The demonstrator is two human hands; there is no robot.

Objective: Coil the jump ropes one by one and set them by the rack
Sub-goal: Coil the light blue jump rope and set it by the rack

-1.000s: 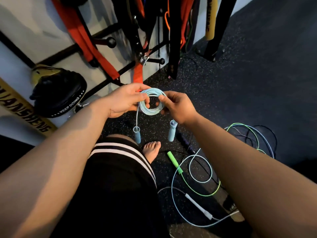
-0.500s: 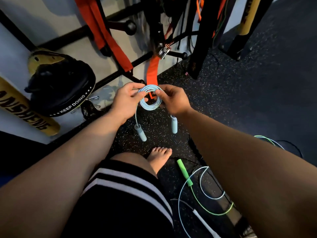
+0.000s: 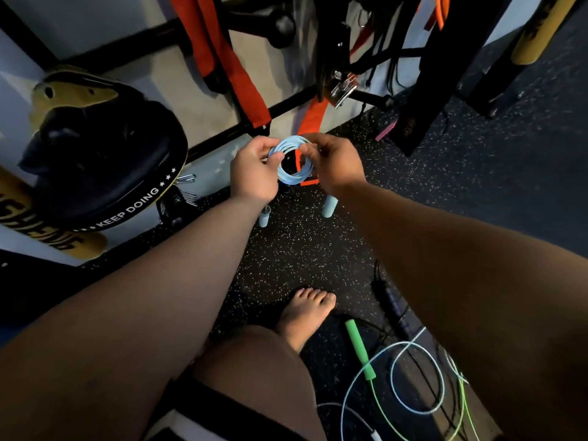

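Here the light blue jump rope [image 3: 291, 180] sits just above the middle of the frame, wound into a small tight ring and held in the air between both hands. The left hand [image 3: 253, 171] pinches the ring's left side and the right hand [image 3: 334, 163] pinches its upper right side, with the fingers of both curled around the strands. The rope's two pale blue handles [image 3: 329, 206] hang below the hands, one under each wrist. Behind the ring, across the top of the frame, runs the black rack [image 3: 286, 104] with orange straps [image 3: 241, 74] hanging from it. At the left is a black pad [image 3: 105, 167] lettered "KEEP DOING". Lower down, a bare foot [image 3: 305, 313] rests on the speckled floor [image 3: 445, 186]. At the lower right lie loose ropes [image 3: 416, 377] – one with a green handle [image 3: 361, 351] – in open loops.
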